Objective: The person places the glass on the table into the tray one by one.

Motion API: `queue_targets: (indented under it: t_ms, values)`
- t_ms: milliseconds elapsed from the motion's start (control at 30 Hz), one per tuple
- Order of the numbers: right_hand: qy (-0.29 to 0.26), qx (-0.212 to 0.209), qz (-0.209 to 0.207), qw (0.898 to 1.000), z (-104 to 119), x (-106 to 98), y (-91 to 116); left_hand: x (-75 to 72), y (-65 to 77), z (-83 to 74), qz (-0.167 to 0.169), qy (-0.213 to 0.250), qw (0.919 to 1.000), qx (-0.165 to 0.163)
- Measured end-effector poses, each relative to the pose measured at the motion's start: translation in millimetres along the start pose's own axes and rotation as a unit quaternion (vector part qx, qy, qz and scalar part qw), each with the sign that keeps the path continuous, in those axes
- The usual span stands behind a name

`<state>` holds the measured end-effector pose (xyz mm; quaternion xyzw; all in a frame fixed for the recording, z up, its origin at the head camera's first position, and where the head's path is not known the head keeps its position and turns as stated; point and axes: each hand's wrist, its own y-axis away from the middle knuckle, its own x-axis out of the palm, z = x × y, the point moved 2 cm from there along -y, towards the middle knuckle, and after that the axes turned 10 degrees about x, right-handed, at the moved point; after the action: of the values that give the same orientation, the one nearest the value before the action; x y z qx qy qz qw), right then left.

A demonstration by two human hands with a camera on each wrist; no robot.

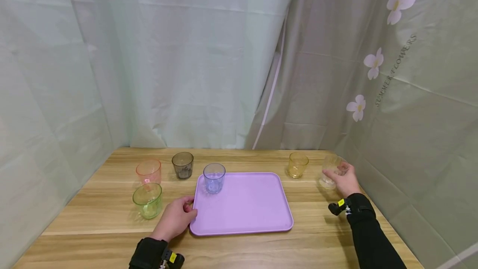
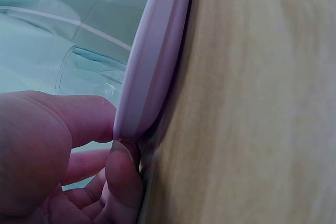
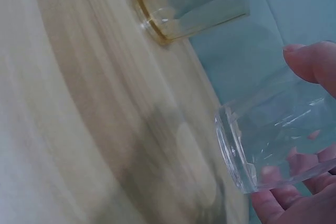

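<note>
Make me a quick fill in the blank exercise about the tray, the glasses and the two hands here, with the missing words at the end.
1. The only glass on the purple tray is tinted ____.
2. The left hand grips the tray by its ____ edge in the head view.
3. The right hand holds the clear glass to the ____ of the tray.
4. Counting the held one, the head view shows ____ glasses.

Missing words: blue; left; right; six.

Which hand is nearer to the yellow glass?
Right. The right hand holds the clear glass, just right of the yellow glass; the left hand is farther off, at the left edge of the purple tray.
</note>
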<state>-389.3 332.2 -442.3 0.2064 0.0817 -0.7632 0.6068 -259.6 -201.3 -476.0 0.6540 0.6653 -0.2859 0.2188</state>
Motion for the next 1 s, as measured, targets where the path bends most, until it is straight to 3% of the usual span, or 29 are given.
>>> queue_targets:
  t_ms: [667, 1000]
  values:
    - [0.002, -0.030, -0.005, 1.000, 22.7, -9.3, 8.4, -0.4, 0.2, -1.2, 0.002, 0.005, 1.0000, 0.005]
    - [-0.013, -0.041, -0.027, 0.999, 37.3, -8.6, 14.3, -0.4, 0.5, -1.0, 0.005, 0.008, 0.9999, -0.004]
